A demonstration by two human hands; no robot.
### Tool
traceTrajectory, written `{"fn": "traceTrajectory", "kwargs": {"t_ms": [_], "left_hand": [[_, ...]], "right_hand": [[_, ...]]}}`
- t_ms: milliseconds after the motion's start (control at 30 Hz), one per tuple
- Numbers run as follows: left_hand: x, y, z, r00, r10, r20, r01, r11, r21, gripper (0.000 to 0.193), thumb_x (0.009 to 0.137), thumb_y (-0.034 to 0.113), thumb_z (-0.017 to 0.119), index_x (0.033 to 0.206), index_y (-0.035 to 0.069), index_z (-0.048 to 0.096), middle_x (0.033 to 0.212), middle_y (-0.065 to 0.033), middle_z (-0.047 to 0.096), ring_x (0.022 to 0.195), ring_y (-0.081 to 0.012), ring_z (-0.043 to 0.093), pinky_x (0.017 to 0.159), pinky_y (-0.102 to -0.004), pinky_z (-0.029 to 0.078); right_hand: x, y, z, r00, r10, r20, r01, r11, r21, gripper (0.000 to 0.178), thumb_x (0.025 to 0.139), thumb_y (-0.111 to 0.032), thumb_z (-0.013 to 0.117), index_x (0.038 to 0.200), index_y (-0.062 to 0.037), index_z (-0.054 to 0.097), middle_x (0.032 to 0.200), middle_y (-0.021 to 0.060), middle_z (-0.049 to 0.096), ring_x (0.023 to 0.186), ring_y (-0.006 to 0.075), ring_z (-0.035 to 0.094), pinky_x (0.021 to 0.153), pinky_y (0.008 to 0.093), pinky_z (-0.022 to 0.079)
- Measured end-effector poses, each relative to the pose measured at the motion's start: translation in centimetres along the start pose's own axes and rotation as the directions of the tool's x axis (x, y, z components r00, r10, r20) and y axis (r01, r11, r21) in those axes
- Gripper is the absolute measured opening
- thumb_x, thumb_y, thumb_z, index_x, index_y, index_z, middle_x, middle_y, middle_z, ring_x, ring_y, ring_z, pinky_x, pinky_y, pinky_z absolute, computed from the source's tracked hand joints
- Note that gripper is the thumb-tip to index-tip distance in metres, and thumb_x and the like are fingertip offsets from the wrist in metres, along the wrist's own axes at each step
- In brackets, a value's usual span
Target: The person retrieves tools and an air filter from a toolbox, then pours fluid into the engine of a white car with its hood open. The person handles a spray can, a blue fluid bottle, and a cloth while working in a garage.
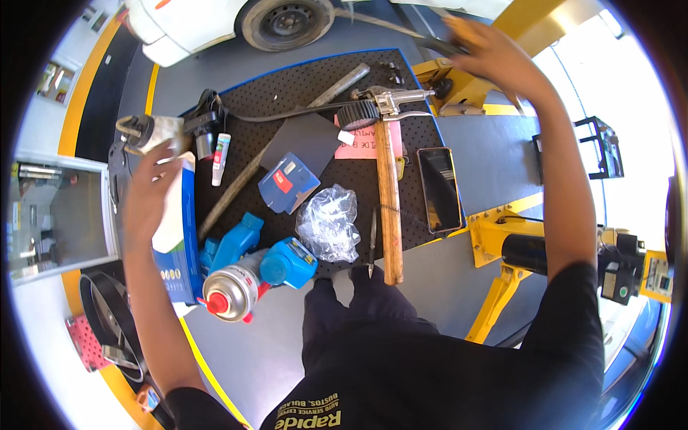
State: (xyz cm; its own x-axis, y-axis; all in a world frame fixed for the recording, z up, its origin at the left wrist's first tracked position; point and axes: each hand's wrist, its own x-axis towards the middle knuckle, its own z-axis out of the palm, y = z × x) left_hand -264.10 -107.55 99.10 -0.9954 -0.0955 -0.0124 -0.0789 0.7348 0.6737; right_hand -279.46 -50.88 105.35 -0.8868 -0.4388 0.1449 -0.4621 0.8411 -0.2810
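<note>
My left hand [156, 183] is smeared by motion at the table's left edge. It is beside a blue-and-white box [185, 236] and just below a pale, round-ended canister-like part [154, 132]; whether it grips either cannot be told. Beyond the table's far right corner, my raised right hand [494, 61] has its fingers bent around a dark, slim thing [446, 47], too blurred to name. Nearest to it on the table are a metal trigger-handled air gun with a gauge [398, 102] and a hammer with a wooden handle [390, 208].
The perforated black table [287, 86] holds a phone [439, 190], clear plastic wrap [328, 223], a blue card packet [289, 183], a white tube [221, 159], blue bottles [289, 263] and a spray can [231, 292]. A white vehicle [193, 25] and yellow lift parts [494, 240] stand around it.
</note>
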Motion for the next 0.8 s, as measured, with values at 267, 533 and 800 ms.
{"fn": "traceTrajectory", "kwargs": {"t_ms": [267, 533, 800], "left_hand": [[-28.0, 3.2, 4.8, 0.661, -0.691, 0.293, 0.739, 0.531, -0.414, 0.027, 0.097, 0.026, 0.060, 0.091, 0.001, 0.067, 0.066, -0.0023, 0.053, 0.059, -0.0100, 0.054, 0.057, -0.0238, 0.046], [-22.9, 12.9, 32.6, 0.717, -0.183, 0.673, 0.687, 0.020, -0.726, 0.035, 0.102, 0.035, 0.067, 0.117, 0.004, 0.061, 0.097, -0.0059, 0.070, 0.087, -0.0138, 0.068, 0.077, -0.0256, 0.053], [-22.9, 14.6, 32.1, 0.864, -0.078, 0.498, 0.502, 0.221, -0.836, 0.031, 0.104, 0.035, 0.062, 0.111, 0.005, 0.063, 0.085, -0.0044, 0.067, 0.069, -0.0123, 0.062, 0.068, -0.0270, 0.051]], "right_hand": [[-28.5, -5.9, 5.9, 0.827, 0.437, 0.354, -0.395, 0.005, 0.919, 0.075, 0.063, -0.020, 0.091, 0.126, 0.0015, 0.058, 0.099, 0.0108, 0.067, 0.092, 0.0257, 0.069, 0.084, 0.0394, 0.057], [-26.1, -13.6, 15.0, 0.853, 0.399, 0.337, -0.441, 0.204, 0.874, 0.054, 0.079, -0.005, 0.084, 0.127, -0.0028, 0.059, 0.103, 0.0026, 0.064, 0.093, 0.0128, 0.063, 0.076, 0.0290, 0.054], [-25.0, -15.8, 17.4, 0.856, 0.450, 0.253, -0.455, 0.424, 0.783, 0.041, 0.086, -0.010, 0.081, 0.119, -0.0029, 0.059, 0.101, 0.0037, 0.067, 0.090, 0.0133, 0.065, 0.078, 0.0299, 0.054]]}}
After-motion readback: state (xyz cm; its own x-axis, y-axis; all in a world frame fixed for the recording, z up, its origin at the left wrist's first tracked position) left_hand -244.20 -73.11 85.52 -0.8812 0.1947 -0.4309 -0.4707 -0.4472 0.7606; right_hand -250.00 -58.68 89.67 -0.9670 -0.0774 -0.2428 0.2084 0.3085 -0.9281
